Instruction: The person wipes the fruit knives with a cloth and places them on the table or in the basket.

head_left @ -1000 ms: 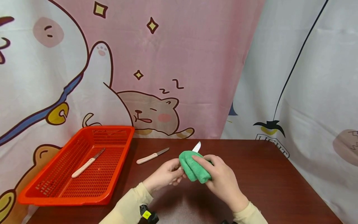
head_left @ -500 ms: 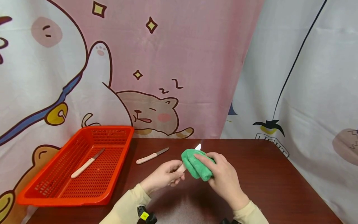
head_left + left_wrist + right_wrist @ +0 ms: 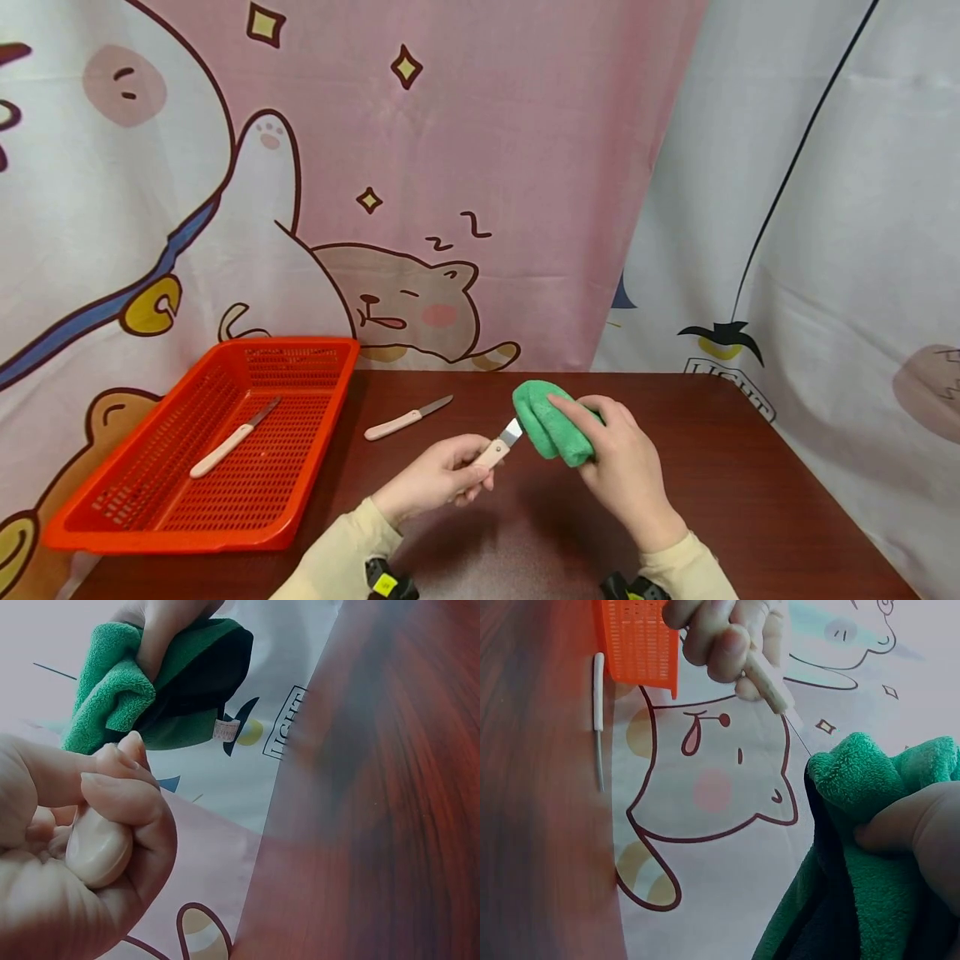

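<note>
Currently, the left hand is clamped on the pale handle of the held knife, above the desk. The blade extends from the handle toward the right hand; its base is exposed, and the remainder is covered by the green cloth. The right hand grips this cloth, which is folded around the blade, with one finger laid across its upper face. The two hands are apart, bridged by the knife and cloth. In the left wrist view, the cloth shows a dark side and a small white label.

A red basket with perforated walls is positioned at the left of the desk. A second knife lies inside it, blade directed away from the person. A third knife lies on the desk, between the basket and the held knife
</note>
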The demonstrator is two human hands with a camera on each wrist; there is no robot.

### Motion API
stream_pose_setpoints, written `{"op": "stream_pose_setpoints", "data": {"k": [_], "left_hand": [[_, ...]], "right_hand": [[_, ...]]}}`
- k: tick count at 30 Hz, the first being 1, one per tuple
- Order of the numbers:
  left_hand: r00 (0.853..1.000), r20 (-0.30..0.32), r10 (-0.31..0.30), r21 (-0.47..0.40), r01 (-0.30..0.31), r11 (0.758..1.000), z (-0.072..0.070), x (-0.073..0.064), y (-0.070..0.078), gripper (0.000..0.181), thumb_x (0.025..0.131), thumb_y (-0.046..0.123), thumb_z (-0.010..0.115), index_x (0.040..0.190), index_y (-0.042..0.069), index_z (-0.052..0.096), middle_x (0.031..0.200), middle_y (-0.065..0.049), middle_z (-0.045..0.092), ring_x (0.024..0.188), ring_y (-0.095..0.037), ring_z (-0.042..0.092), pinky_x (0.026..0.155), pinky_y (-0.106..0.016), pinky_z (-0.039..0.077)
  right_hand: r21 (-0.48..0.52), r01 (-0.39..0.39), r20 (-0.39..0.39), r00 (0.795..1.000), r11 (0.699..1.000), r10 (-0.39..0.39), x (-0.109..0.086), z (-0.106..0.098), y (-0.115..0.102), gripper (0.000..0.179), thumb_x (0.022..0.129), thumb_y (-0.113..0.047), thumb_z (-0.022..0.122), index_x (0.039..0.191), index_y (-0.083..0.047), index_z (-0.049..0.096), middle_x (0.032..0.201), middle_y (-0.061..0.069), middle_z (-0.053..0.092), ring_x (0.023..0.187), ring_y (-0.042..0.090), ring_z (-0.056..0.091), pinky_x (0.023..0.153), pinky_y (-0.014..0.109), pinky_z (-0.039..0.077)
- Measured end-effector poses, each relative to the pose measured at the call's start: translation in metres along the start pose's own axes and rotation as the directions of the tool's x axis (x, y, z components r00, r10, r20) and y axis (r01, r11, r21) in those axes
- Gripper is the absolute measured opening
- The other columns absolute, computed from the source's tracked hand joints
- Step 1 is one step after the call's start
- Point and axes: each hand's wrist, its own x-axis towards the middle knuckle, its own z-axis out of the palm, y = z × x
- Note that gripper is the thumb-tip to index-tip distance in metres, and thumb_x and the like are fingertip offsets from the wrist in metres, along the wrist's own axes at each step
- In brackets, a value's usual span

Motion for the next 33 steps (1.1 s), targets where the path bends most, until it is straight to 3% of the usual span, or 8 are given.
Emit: {"op": "stream_pose_setpoints", "data": {"k": [5,13,24,33], "left_hand": [[1.000,0.001,0.013,-0.024,-0.013,1.000,-0.002,-0.001,-0.003,0.012,0.100,-0.001,0.052,0.110,-0.003,0.059,0.087,-0.033,0.056,0.060,-0.011,0.049,0.050,-0.022,0.040],[0.998,-0.049,0.037,-0.090,-0.042,0.995,-0.012,-0.005,-0.005,0.015,0.100,0.001,0.053,0.114,-0.005,0.056,0.084,-0.017,0.056,0.060,-0.011,0.048,0.049,-0.024,0.039],[0.997,-0.073,0.038,-0.154,-0.049,0.987,-0.017,-0.008,-0.004,0.021,0.100,0.002,0.053,0.119,-0.008,0.054,0.086,-0.013,0.056,0.060,-0.010,0.049,0.050,-0.021,0.040],[0.996,-0.077,0.042,-0.141,-0.053,0.989,-0.015,-0.003,-0.006,0.019,0.101,0.002,0.052,0.117,-0.008,0.054,0.086,-0.014,0.055,0.058,-0.011,0.048,0.048,-0.021,0.037]], "right_hand": [[-0.026,-0.051,-0.009,0.999,0.998,0.051,0.000,-0.005,0.007,0.084,0.058,0.015,0.077,0.131,-0.023,0.064,0.107,0.011,0.060,0.098,0.031,0.059,0.053,0.040,0.050],[-0.039,-0.086,-0.051,0.995,0.996,0.084,0.002,-0.014,0.015,0.081,0.060,0.016,0.073,0.131,-0.022,0.064,0.106,0.012,0.061,0.099,0.032,0.058,0.055,0.045,0.050],[-0.022,-0.075,-0.078,0.994,0.997,0.073,0.005,-0.025,0.011,0.084,0.058,0.019,0.071,0.132,-0.021,0.064,0.108,0.012,0.060,0.101,0.032,0.058,0.058,0.046,0.051],[0.023,0.005,-0.068,0.998,1.000,-0.004,0.007,-0.020,-0.003,0.090,0.053,0.019,0.076,0.131,-0.023,0.065,0.109,0.008,0.061,0.101,0.027,0.059,0.059,0.043,0.052]]}}
